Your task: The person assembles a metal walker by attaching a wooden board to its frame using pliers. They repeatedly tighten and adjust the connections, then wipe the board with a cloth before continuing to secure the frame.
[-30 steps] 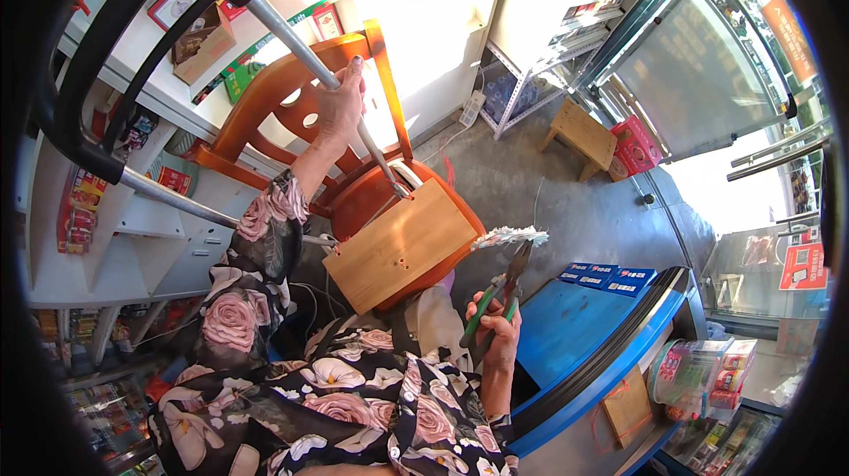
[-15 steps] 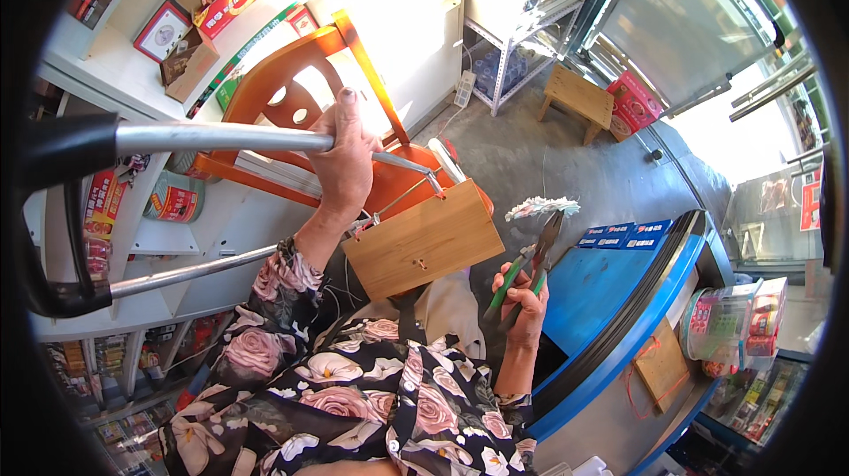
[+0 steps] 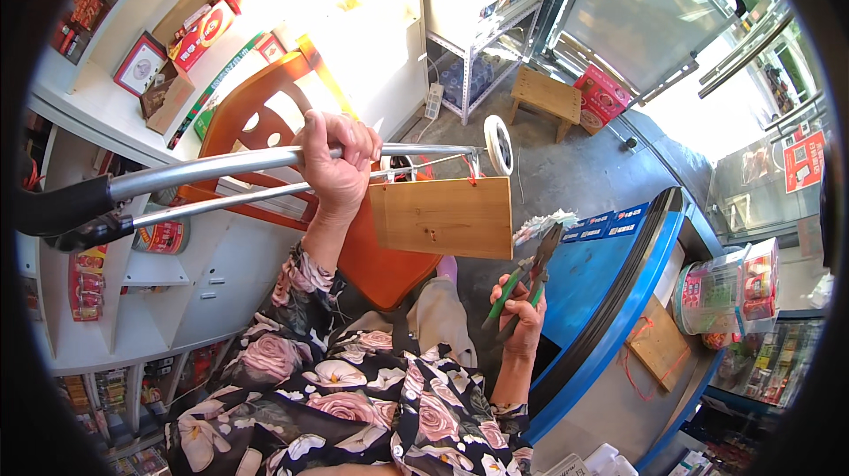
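My left hand (image 3: pixel 332 162) is wrapped round the metal tube of a hand cart (image 3: pixel 208 168), held up and tilted on its side. Its black-gripped handle points left, and a white-rimmed wheel (image 3: pixel 498 145) shows at the far end. A flat wooden board (image 3: pixel 442 218) hangs below the frame, with bits of red tie at its upper edge. My right hand (image 3: pixel 523 324) is closed on pliers (image 3: pixel 536 274) with green handles, jaws pointing up and away from me. A crumpled whitish bundle (image 3: pixel 544 225) shows behind the jaws.
An orange wooden chair (image 3: pixel 376 268) stands beyond the cart, against white shelving (image 3: pixel 97 118). A blue-topped counter (image 3: pixel 566 286) curves along my right, with another wooden board (image 3: pixel 659 343) and a clear plastic tub (image 3: pixel 707 299) beside it. Farther off are a low stool (image 3: pixel 544 95) and red carton (image 3: pixel 603 95).
The cart has turned in my left hand, bringing its wheel end into view on the right. The hanging board has moved right and sits more level. My right hand still holds the pliers.
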{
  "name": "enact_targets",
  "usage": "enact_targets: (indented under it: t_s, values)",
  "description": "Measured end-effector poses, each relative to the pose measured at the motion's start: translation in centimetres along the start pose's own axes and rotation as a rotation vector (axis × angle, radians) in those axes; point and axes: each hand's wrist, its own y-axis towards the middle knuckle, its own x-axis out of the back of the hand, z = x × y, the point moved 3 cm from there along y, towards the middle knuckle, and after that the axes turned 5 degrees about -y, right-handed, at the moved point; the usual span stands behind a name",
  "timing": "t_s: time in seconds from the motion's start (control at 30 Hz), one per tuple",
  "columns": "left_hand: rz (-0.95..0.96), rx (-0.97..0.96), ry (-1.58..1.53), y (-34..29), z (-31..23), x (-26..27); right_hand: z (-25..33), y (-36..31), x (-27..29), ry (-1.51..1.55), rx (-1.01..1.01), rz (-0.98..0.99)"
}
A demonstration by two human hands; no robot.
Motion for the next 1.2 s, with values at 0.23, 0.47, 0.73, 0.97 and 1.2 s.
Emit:
enact_targets:
  t_s: [0.23, 0.47, 0.73, 0.97, 1.2]
  values:
    - [-0.188, -0.018, -0.079, -3.9, 0.3, 2.6, 0.4, 0.4, 0.5, -0.039, -0.028, 0.033]
    - [-0.198, -0.079, -0.175, -7.3, -2.1, 4.0, 1.2, 1.6, 0.2, -0.103, -0.119, 0.050]
    - [-0.566, 0.023, -0.199, -15.5, -6.3, 11.8, 1.0, 2.4, -0.9, -0.149, -0.103, 0.242]
    - [-1.019, -0.030, -0.132, -22.0, -8.5, 21.5, -0.5, 2.5, -3.9, -0.224, -0.211, 0.340]
    - [-0.943, 0.039, -0.199, -25.0, -8.3, 24.0, -2.7, 2.6, -6.0, -0.251, -0.254, 0.351]
